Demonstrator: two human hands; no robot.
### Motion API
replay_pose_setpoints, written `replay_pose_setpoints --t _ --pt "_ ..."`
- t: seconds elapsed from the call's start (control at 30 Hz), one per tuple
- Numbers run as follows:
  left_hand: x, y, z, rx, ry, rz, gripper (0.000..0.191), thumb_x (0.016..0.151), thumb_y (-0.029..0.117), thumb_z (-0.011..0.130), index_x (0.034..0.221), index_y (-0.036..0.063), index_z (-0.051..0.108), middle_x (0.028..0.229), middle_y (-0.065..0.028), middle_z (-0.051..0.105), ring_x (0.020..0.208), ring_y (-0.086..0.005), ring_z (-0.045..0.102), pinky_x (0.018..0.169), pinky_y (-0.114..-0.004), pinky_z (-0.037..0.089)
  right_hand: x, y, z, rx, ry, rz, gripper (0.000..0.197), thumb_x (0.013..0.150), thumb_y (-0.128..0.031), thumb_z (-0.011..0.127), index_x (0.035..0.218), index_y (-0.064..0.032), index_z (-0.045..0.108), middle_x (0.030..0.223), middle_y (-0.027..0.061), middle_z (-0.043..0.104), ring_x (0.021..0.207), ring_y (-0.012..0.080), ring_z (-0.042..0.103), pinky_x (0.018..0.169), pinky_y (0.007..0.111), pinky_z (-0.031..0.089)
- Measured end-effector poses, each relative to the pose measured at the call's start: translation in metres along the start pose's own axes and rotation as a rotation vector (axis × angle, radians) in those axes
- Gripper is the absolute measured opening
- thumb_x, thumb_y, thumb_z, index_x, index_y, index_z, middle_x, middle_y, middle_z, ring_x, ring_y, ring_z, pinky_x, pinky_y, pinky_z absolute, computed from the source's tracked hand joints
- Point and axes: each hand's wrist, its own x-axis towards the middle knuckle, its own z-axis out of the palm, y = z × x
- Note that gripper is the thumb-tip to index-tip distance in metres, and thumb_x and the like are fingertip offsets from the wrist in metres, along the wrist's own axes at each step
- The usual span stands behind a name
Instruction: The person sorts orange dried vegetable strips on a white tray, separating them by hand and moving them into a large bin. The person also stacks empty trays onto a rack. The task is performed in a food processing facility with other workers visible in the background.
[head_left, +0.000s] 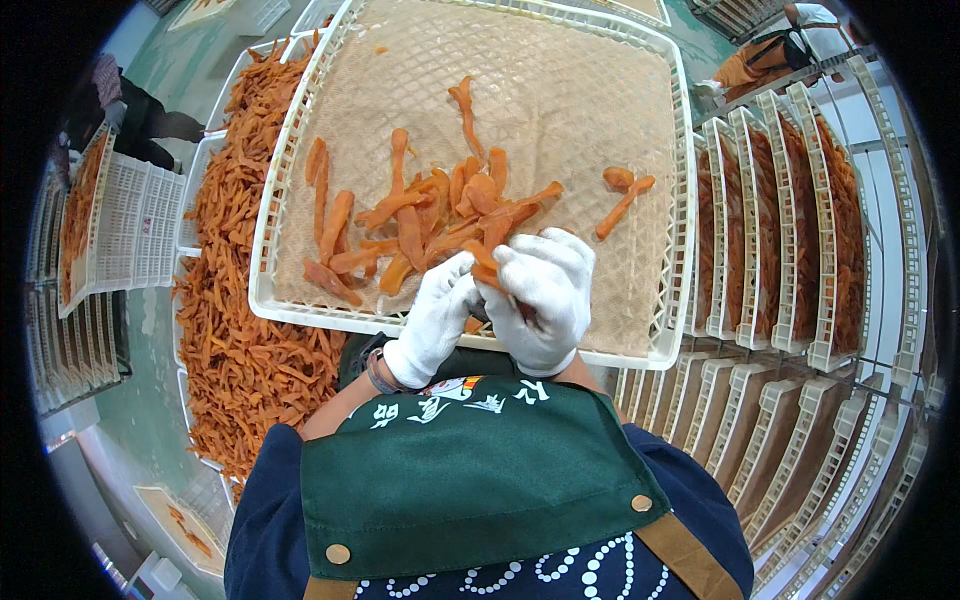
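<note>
Both hands wear white gloves and meet over the front edge of a cream plastic mesh tray (600, 90) lined with beige netting. My right hand (544, 296) is closed around orange dried strips (484, 262), which look like sweet potato and stick out past the thumb and fingers. Against them, the fingers of my left hand (439, 315) are bent together; whether they grip a strip is hidden. Something small and dark shows between the hands, too covered to name. Beyond them lies a loose pile of similar strips (409, 221). Two pieces (626, 202) lie apart on the right.
White crates heaped with orange strips (255, 360) line the left side. At right, a rack holds several upright-looking trays of strips (795, 225) above more trays (750, 420). One person (127, 112) handles a tray (135, 217) at far left; another person (787, 52) bends at upper right.
</note>
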Motion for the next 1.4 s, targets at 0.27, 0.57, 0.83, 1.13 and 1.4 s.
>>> replay_pose_setpoints --t 0.27,0.57,0.83,1.13,1.4 --pt "0.015 0.013 0.001 0.079 0.076 -0.059 0.024 0.098 0.028 0.056 0.098 0.0042 0.057 0.084 0.0050 0.053 0.076 -0.0022 0.048 0.064 -0.022 0.043 0.001 -0.010 0.025 0.807 0.407 1.077 0.062 0.091 -0.009 0.065 0.141 -0.0025 0.030 0.108 0.0075 0.060 0.097 0.0132 0.060 0.084 0.029 0.052" --pt "0.009 0.002 0.002 1.206 0.243 0.441 0.019 0.090 0.015 0.063 0.079 0.0024 0.054 0.066 -0.0112 0.054 0.058 -0.0253 0.056 0.054 -0.035 0.042 -0.032 0.017 0.042 1.282 0.140 1.783 0.043 0.095 -0.043 0.059 0.122 -0.0102 0.053 0.104 0.0059 0.063 0.095 0.0193 0.063 0.083 0.036 0.054" --pt "0.007 0.012 -0.009 1.293 0.285 0.650 0.017 0.080 0.013 0.073 0.088 0.0046 0.061 0.069 -0.0106 0.057 0.059 -0.0278 0.058 0.053 -0.037 0.045 -0.033 0.001 0.047 1.571 0.187 1.604 0.051 0.102 -0.050 0.038 0.127 -0.0077 0.049 0.105 0.0089 0.064 0.089 0.0198 0.065 0.078 0.033 0.057" --pt "0.004 0.002 -0.026 0.424 0.430 0.305 0.013 0.091 0.012 0.064 0.084 0.0020 0.061 0.070 0.0016 0.057 0.059 -0.0066 0.049 0.054 -0.026 0.041 -0.026 -0.015 0.040 1.914 0.329 1.547 0.053 0.099 -0.045 0.047 0.132 -0.0039 0.047 0.131 0.0127 0.055 0.119 0.0255 0.053 0.108 0.043 0.040" --pt "0.011 -0.004 -0.037 -0.323 0.440 0.156 0.031 0.096 0.035 0.057 0.104 0.0058 0.062 0.092 -0.0022 0.062 0.085 -0.0138 0.062 0.078 -0.028 0.052 -0.015 -0.014 0.046 1.594 0.143 1.189 0.038 0.102 -0.032 0.048 0.124 -0.0014 0.053 0.129 0.0125 0.057 0.117 0.0193 0.056 0.104 0.032 0.042"
